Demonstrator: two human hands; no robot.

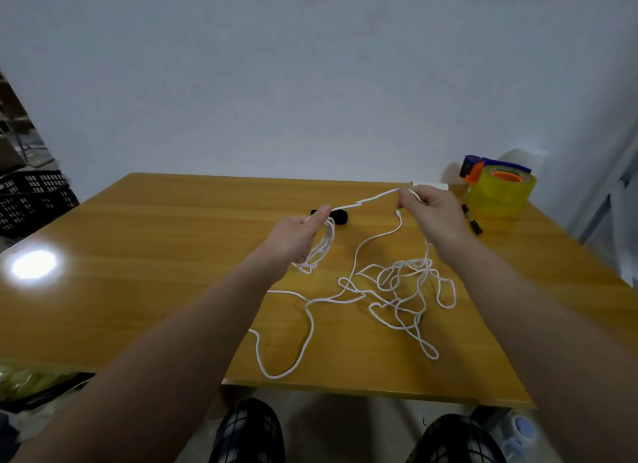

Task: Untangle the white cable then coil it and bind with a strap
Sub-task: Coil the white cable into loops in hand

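Observation:
A thin white cable (397, 290) lies in a loose tangle on the wooden table (155, 272), with a long loop trailing toward the near edge. My left hand (297, 238) grips a small bundle of coiled loops that hang below it. My right hand (431, 214) pinches the cable a little to the right, and a taut stretch runs between the two hands above the table. A free cable end dangles just under my right hand. A black strap (340, 217) lies on the table behind my left hand, partly hidden by it.
A yellow tape roll in an orange and blue dispenser (497, 190) stands at the far right of the table. A small black object (471, 219) lies beside it. A black crate (31, 200) sits on the floor at the left. My knees show below the near edge.

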